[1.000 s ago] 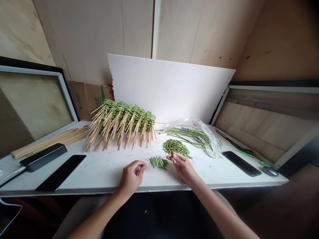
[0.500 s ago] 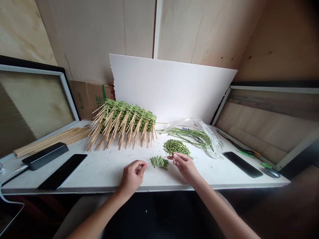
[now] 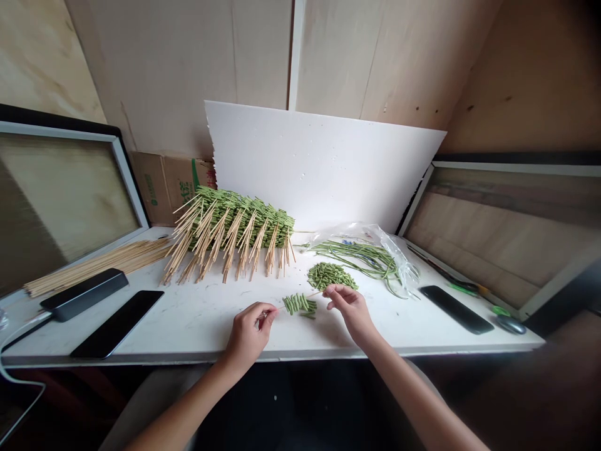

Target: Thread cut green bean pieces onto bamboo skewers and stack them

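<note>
My left hand (image 3: 253, 326) pinches one end of a thin wooden skewer (image 3: 315, 294) low over the table. Short pieces of green long bean (image 3: 295, 304) sit crosswise in a row along its middle. The fingers of my right hand (image 3: 346, 305) are closed at the skewer's other end, with a bare stretch between them and the beans. Just under the row, a few bean pieces (image 3: 308, 315) appear to lie on the table; whether they touch the skewer I cannot tell. Behind my right hand is a heap of cut bean pieces (image 3: 328, 275).
Filled bean skewers (image 3: 244, 216) are stacked at the back left. Bare skewers (image 3: 103, 260), a black device (image 3: 87, 293) and a phone (image 3: 117, 324) lie left. Whole long beans (image 3: 361, 257) rest by a plastic bag (image 3: 375, 235); a dark phone-like slab (image 3: 456, 310) is on the right.
My right hand has shifted slightly right and up, and more bare skewer shows between it and the beans. My left hand has hardly moved.
</note>
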Action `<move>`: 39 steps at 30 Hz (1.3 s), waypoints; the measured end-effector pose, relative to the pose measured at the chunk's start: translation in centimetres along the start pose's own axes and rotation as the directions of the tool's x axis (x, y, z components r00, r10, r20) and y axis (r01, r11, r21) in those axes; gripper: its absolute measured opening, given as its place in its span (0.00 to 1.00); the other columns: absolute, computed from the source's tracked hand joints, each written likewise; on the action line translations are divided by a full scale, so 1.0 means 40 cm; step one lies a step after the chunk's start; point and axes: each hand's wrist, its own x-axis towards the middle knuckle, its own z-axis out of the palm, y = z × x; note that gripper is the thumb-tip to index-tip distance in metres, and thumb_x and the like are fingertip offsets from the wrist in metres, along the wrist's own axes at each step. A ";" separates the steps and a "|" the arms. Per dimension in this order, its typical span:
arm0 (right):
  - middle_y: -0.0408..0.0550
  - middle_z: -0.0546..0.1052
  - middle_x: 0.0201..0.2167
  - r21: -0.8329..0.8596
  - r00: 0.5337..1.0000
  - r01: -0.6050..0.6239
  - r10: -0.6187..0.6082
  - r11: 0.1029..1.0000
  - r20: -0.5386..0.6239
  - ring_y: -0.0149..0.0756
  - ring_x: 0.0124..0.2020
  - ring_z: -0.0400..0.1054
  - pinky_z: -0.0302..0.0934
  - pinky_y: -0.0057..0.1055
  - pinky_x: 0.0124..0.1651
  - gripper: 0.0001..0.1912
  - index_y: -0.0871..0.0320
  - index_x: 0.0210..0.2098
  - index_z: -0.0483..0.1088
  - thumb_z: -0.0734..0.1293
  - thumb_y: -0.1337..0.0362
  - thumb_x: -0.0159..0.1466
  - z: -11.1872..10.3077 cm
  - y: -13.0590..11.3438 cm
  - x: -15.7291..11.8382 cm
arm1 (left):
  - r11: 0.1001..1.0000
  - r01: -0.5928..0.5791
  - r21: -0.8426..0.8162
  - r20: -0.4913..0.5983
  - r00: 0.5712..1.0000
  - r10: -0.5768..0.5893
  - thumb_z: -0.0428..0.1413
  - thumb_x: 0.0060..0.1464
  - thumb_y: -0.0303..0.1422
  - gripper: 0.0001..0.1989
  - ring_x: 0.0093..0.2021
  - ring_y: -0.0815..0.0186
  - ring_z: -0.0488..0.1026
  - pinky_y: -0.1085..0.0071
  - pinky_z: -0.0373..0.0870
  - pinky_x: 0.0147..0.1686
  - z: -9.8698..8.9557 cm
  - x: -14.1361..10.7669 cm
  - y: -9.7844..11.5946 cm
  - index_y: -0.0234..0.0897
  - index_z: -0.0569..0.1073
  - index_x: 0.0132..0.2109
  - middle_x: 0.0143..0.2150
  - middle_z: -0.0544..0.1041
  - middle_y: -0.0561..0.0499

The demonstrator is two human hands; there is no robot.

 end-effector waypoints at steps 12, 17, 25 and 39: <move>0.47 0.80 0.32 0.006 0.999 0.044 -0.044 0.999 -0.032 0.40 0.34 0.70 0.63 0.37 0.47 0.15 0.52 0.33 0.81 0.75 0.47 0.60 0.025 0.022 -0.017 | 0.999 -0.003 -0.048 0.007 1.000 0.003 0.55 0.66 0.33 0.08 0.35 0.63 0.79 0.72 0.77 0.37 0.005 -0.003 -0.004 0.38 0.78 0.38 0.35 0.81 0.47; 0.48 0.80 0.36 0.009 0.998 0.043 -0.043 0.999 -0.040 0.43 0.40 0.71 0.63 0.35 0.45 0.13 0.52 0.35 0.80 0.74 0.49 0.62 0.033 0.036 -0.020 | 0.999 0.004 -0.044 0.005 1.000 -0.004 0.56 0.65 0.32 0.08 0.34 0.64 0.79 0.72 0.77 0.37 0.005 -0.003 -0.007 0.37 0.77 0.38 0.34 0.81 0.47; 0.48 0.80 0.35 0.012 0.996 0.049 -0.048 0.999 -0.078 0.43 0.39 0.71 0.64 0.35 0.45 0.14 0.53 0.34 0.80 0.74 0.49 0.62 0.050 0.046 -0.031 | 0.998 0.008 -0.055 0.000 1.000 -0.008 0.56 0.65 0.31 0.07 0.34 0.64 0.79 0.73 0.76 0.36 0.003 -0.006 -0.014 0.37 0.77 0.37 0.34 0.81 0.48; 0.50 0.79 0.36 -0.010 0.995 0.103 -0.103 0.995 -0.007 0.42 0.38 0.71 0.64 0.34 0.41 0.15 0.55 0.32 0.78 0.74 0.50 0.61 0.093 0.056 -0.057 | 0.997 -0.029 -0.077 0.035 0.999 0.032 0.57 0.65 0.31 0.06 0.34 0.64 0.79 0.73 0.77 0.36 0.010 -0.008 -0.014 0.37 0.77 0.38 0.34 0.81 0.48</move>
